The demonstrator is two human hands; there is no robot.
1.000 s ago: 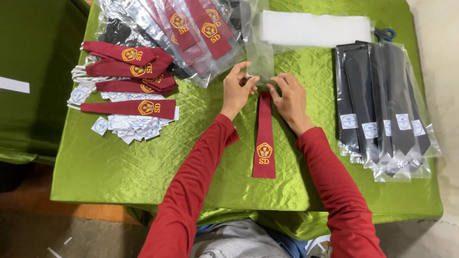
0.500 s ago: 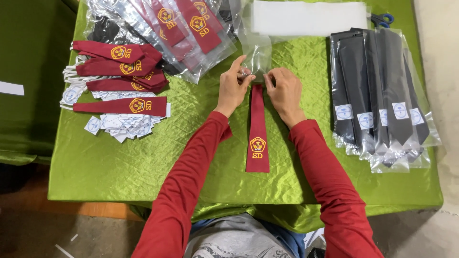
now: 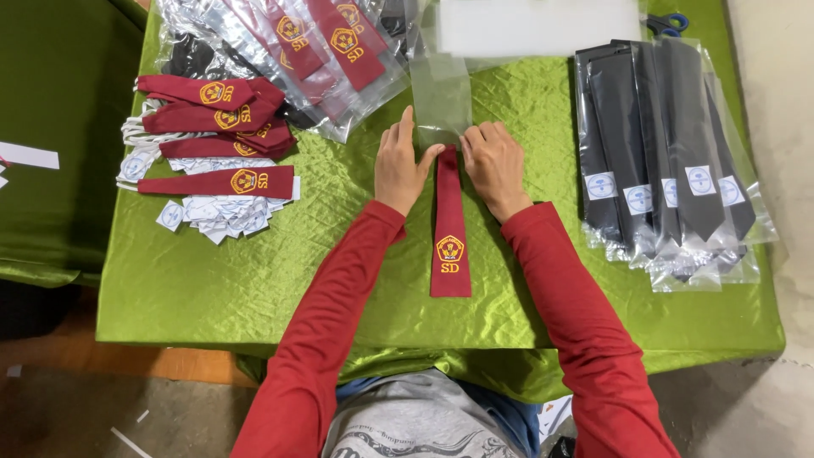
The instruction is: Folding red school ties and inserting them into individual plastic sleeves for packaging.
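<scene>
A flat maroon cloth necktie with a yellow embroidered badge (image 3: 449, 225) lies lengthwise on the green satin-covered worktop (image 3: 212, 280), its narrow top at the mouth of a clear plastic sleeve (image 3: 441, 97) that stretches away from the person. The left hand (image 3: 398, 165) rests beside the tie's top, fingers extended and thumb touching the tie's edge; the right hand (image 3: 494, 161) has curled fingers pressing on the sleeve's opening. Neither hand is closed round anything.

The tie looks light, soft and limp, so it would likely buckle if pushed from its wide end; the narrow top seems the best place to take hold. The sleeve looks thin, slippery and prone to clinging shut.

To the left lie 4 loose maroon ties (image 3: 216, 136) over small white paper tags (image 3: 216, 216). Above them sits a heap of bagged maroon ties (image 3: 331, 38). On the right, dark ties in clear bags (image 3: 670, 153) each carry a small square white label with a blue mark. A white sheet (image 3: 534, 25) lies at the far edge.
</scene>
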